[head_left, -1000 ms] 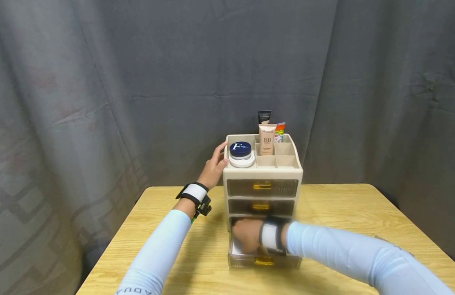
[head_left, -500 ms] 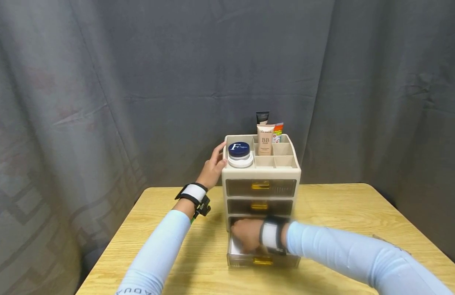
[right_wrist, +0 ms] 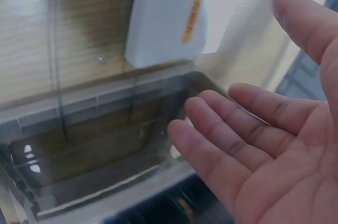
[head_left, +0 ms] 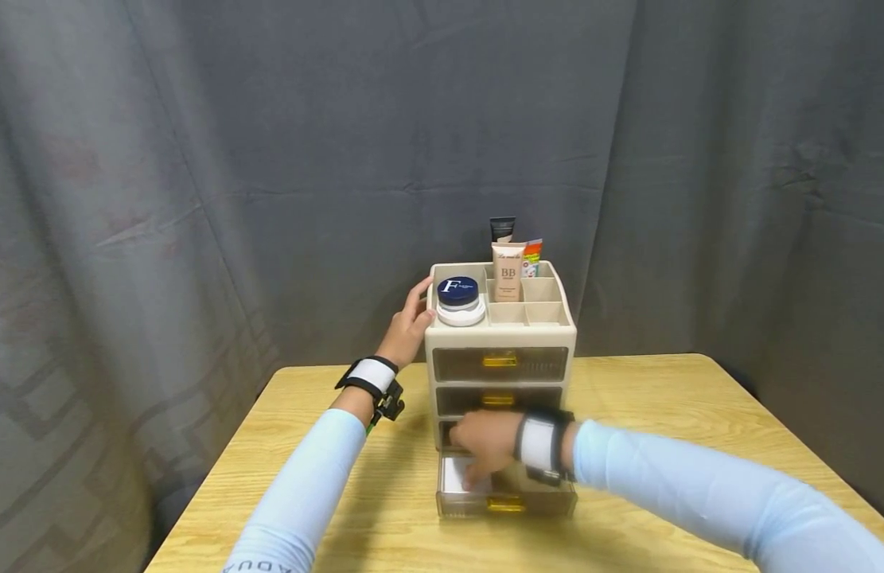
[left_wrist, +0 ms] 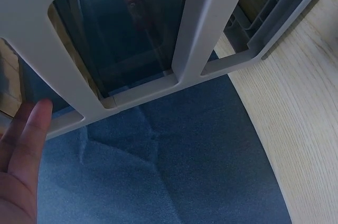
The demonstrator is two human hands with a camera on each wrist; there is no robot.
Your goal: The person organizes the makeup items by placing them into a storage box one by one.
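Observation:
A cream cosmetics organizer (head_left: 509,337) with drawers stands on the table, its bottom drawer (head_left: 535,506) pulled out. In that drawer, on the left, lies a white box (head_left: 453,474) with orange lettering, seen closer as a white box (right_wrist: 163,23) in the right wrist view. My right hand (head_left: 488,438) is over the drawer, fingers relaxed and thumb spread, nothing in its grasp. The right wrist view has the palm (right_wrist: 285,182) beside the box, apart from it. My left hand (head_left: 404,333) rests against the organizer's upper left side, its fingers (left_wrist: 37,129) extended along the frame.
On top of the organizer sit a jar with a navy lid (head_left: 458,291) on a white round case (head_left: 461,313), a BB cream tube (head_left: 508,274), a black-ended tube (head_left: 502,228) and a colourful tube (head_left: 531,259). A grey curtain (head_left: 341,159) hangs behind the wooden table (head_left: 649,414).
My right hand has risen out of the open drawer and its thumb has come away from the fingers, uncovering the white box. The left hand stays against the organizer.

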